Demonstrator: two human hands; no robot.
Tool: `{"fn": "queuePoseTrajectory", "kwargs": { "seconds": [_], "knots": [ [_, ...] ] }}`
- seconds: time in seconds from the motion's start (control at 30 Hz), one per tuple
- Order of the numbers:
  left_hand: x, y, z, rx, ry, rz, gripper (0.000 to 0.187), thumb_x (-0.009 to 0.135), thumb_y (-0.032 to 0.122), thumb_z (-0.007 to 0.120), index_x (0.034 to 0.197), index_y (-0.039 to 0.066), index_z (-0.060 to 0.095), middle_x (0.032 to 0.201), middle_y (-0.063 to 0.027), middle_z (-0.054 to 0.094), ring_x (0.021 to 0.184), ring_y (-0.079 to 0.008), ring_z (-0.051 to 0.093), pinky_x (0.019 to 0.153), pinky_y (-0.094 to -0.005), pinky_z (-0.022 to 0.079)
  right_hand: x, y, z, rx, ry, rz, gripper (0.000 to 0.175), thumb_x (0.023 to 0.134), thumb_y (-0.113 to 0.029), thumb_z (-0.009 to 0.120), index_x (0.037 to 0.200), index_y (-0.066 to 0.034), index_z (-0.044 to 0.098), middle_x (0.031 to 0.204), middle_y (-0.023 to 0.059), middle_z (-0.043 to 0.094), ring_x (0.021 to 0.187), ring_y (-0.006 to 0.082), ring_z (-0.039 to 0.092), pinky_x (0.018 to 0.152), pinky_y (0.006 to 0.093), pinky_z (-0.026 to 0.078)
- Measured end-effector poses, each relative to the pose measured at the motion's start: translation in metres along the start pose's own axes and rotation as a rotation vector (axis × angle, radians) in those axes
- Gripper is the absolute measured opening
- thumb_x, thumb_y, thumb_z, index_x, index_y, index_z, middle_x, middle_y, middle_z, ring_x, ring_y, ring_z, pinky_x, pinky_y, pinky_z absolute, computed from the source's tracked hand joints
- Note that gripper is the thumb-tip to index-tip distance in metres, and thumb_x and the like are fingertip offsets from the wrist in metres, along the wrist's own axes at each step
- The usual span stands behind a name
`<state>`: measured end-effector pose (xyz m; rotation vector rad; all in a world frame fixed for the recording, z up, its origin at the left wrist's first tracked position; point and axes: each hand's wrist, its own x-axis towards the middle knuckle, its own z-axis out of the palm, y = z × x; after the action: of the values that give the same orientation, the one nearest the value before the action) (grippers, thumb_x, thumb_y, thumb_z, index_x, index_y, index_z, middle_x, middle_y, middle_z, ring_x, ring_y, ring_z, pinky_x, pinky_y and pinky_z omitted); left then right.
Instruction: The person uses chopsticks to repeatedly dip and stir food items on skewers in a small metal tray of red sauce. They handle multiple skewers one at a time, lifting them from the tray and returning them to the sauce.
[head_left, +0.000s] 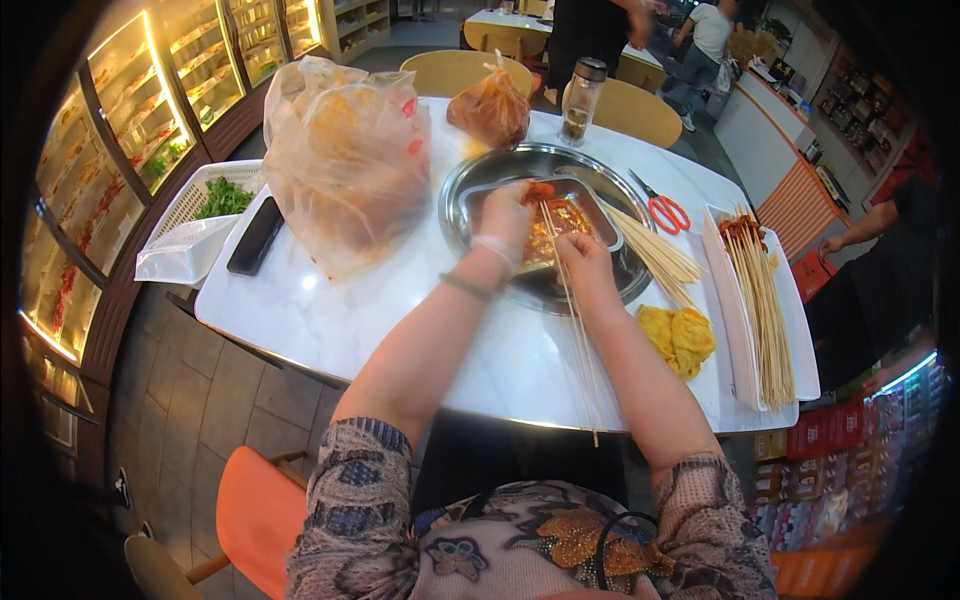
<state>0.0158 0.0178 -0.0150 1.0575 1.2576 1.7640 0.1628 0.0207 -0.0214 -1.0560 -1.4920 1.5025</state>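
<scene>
My left hand (504, 217), in a thin clear glove, grips a piece of red marinated meat (538, 192) over a square metal pan (606, 219). Red oily marinade (559, 225) lies in the pan, which rests inside a round steel tray (455, 196). Two or so thin bamboo skewers (576, 330) are pinched in my right hand (589, 264); their upper ends reach the meat and their lower ends hang past the table's front edge. Loose bare skewers (660, 255) lean on the tray's right rim. A white tray (731, 322) at right holds skewers threaded with meat (754, 300).
A large plastic bag (345, 165), a smaller tied bag (491, 109) and a glass bottle (583, 105) stand behind. Red-handled scissors (667, 214) and a yellow cloth (676, 339) lie at right. Left are a phone (255, 236) and a basket of greens (225, 196). People stand nearby.
</scene>
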Motion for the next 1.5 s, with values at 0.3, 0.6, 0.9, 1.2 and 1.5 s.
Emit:
{"fn": "queuePoseTrajectory", "kwargs": {
  "seconds": [0.3, 0.6, 0.9, 1.2, 1.5],
  "knots": [
    [0.010, -0.019, -0.002, -0.124, -0.049, -0.087, 0.037, 0.084, -0.014, 0.045, 0.114, -0.003, 0.065, 0.110, -0.0109, 0.068, 0.098, -0.0167, 0.064, 0.085, -0.0284, 0.051, 0.019, 0.017, -0.009, 0.392, -0.125, 0.072, 0.013, 0.096, -0.015, 0.057, 0.096, -0.0031, 0.061, 0.075, -0.0007, 0.054, 0.058, 0.0054, 0.044, 0.047, 0.0192, 0.033],
    [-0.005, 0.011, -0.006, -0.148, -0.028, -0.064, 0.035, 0.084, -0.014, 0.044, 0.114, -0.005, 0.060, 0.113, -0.0115, 0.065, 0.098, -0.0191, 0.064, 0.084, -0.0283, 0.053, -0.007, -0.014, -0.008, 0.488, -0.372, 0.333, 0.019, 0.097, -0.019, 0.054, 0.107, -0.0031, 0.059, 0.083, -0.0016, 0.057, 0.059, 0.0004, 0.042, 0.044, 0.0143, 0.032],
    [-0.007, 0.009, 0.003, -0.180, -0.019, -0.039, 0.036, 0.084, -0.015, 0.042, 0.114, -0.005, 0.061, 0.114, -0.0120, 0.066, 0.103, -0.0190, 0.063, 0.091, -0.0294, 0.050, -0.007, -0.006, 0.000, 0.429, -0.205, 0.209, 0.010, 0.095, -0.018, 0.059, 0.097, -0.0079, 0.058, 0.064, -0.0060, 0.051, 0.045, 0.0012, 0.038, 0.039, 0.0156, 0.028],
    [-0.003, 0.002, 0.009, -0.040, -0.043, 0.004, 0.040, 0.081, -0.016, 0.042, 0.112, -0.005, 0.064, 0.112, -0.0127, 0.067, 0.103, -0.0178, 0.063, 0.092, -0.0287, 0.049, 0.012, 0.014, -0.006, 0.451, -0.161, 0.224, 0.017, 0.095, -0.012, 0.055, 0.107, -0.0015, 0.061, 0.072, -0.0014, 0.057, 0.052, 0.0042, 0.046, 0.043, 0.0175, 0.032],
    [0.002, -0.014, 0.008, -0.069, -0.035, -0.071, 0.043, 0.085, -0.015, 0.043, 0.121, -0.001, 0.063, 0.111, -0.0116, 0.067, 0.101, -0.0163, 0.062, 0.089, -0.0276, 0.050, 0.012, 0.003, -0.012, 0.511, -0.230, 0.224, 0.011, 0.094, -0.015, 0.058, 0.101, -0.0065, 0.061, 0.069, -0.0046, 0.055, 0.051, 0.0047, 0.047, 0.043, 0.0181, 0.035]
  ]
}}
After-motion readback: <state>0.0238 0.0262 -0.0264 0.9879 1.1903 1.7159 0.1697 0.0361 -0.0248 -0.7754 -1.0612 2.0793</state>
